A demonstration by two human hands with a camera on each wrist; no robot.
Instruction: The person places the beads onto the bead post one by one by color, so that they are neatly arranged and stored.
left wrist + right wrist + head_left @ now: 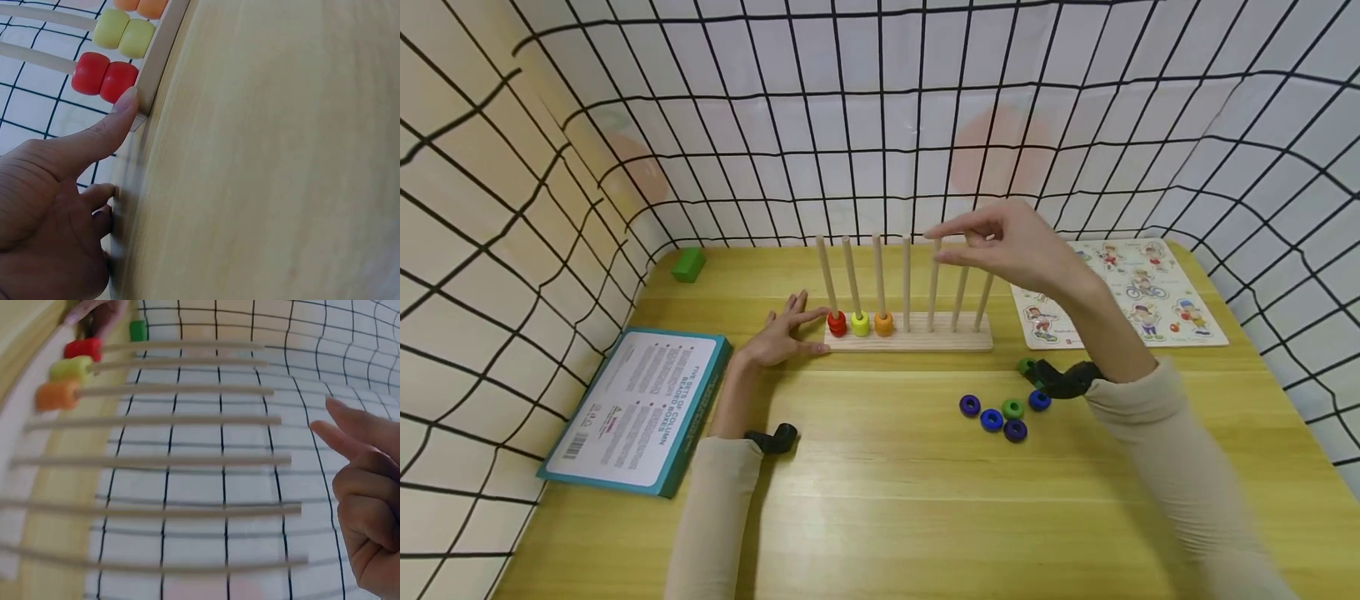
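A wooden bead stand [910, 343] with several upright pegs stands at the far side of the table. Red beads [103, 76], yellow beads [124, 34] and orange beads [56, 395] sit at the bottom of three neighbouring pegs at its left end. My left hand [782, 333] rests beside that end, fingers spread, its thumb touching the base by the red beads. Raised at peg-top height is my right hand [1011, 246]; in the right wrist view its thumb and index finger stretch toward the pegs [187, 420] with a gap and nothing between them.
Loose blue beads [992, 420], green beads [1012, 408] and purple beads [970, 406] lie below my right wrist. A teal box [632, 408] is at left, a green block [688, 265] behind it. A picture board [1180, 300] lies at right. Black netting surrounds the table.
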